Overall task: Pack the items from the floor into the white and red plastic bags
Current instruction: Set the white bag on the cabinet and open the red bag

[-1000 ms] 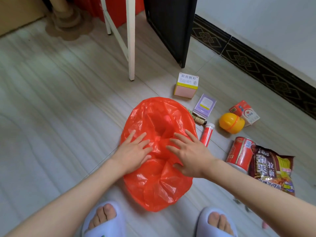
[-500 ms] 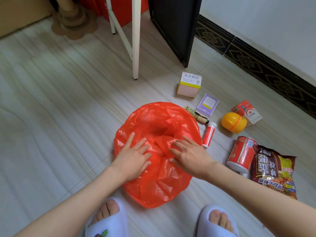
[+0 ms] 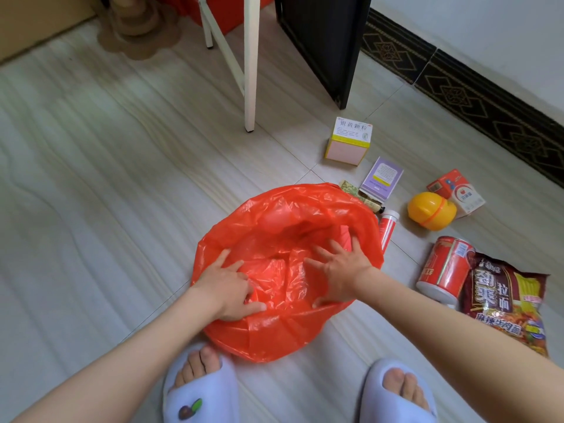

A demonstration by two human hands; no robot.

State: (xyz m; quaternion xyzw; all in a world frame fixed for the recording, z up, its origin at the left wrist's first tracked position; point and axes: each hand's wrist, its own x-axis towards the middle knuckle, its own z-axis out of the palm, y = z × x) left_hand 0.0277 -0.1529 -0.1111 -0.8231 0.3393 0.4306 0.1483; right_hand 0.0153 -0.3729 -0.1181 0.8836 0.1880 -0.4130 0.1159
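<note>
A red plastic bag [image 3: 274, 334] lies on the floor in front of my feet, its mouth spread wide. My left hand [image 3: 225, 285] presses on the plastic at the near left rim. My right hand [image 3: 338, 270] pushes, fingers spread, against the right inner wall. To the right of the bag lie a white and pink box [image 3: 351, 141], a purple box [image 3: 381, 178], a small patterned tube [image 3: 363, 198], a red tube [image 3: 386, 227], a yellow round container [image 3: 432, 210], a red and white carton [image 3: 457, 193], a red cup [image 3: 445, 267] and a noodle packet [image 3: 506, 300]. No white bag is in view.
A white table leg [image 3: 251, 71] and a black panel [image 3: 323, 41] stand beyond the bag. A patterned skirting [image 3: 476, 96] runs along the wall at the right. My two slippers [image 3: 198, 392] are at the bottom edge.
Both hands have moved apart from the bag's middle toward its sides, and the bag's mouth has spread wider.
</note>
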